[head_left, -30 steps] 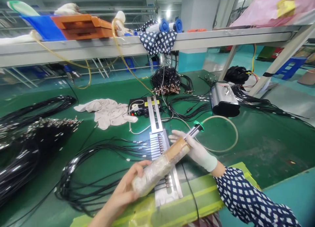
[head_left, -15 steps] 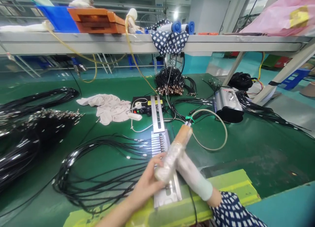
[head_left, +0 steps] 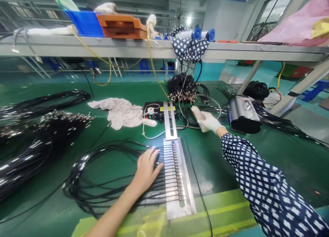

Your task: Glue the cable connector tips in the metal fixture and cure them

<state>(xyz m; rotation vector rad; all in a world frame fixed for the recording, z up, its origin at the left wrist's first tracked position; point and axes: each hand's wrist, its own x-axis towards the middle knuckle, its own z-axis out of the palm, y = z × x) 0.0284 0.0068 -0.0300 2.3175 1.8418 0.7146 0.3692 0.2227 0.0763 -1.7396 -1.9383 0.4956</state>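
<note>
My bare left hand (head_left: 147,168) lies with fingers spread over black cables (head_left: 102,149) beside the left edge of a long metal fixture (head_left: 187,192). The cable ends lie in a row of slots along it, with small metal tips on the right side. My right hand (head_left: 210,121), in a white glove, is farther out to the right of the fixture. Its fingers are around a pale, tape-wrapped handheld tool (head_left: 196,113) low over the green table. The tool's working end cannot be made out.
Behind the fixture sits a black control box (head_left: 156,107), with a crumpled white cloth (head_left: 123,113) on its left. A silver-black device (head_left: 244,113) stands at right. Cable bundles (head_left: 38,144) cover the left side. A shelf (head_left: 128,51) crosses above the table.
My right hand has carried the tool away from the fixture, outward and right. My left hand has left the tool and come down on the cables. The view has shifted slightly.
</note>
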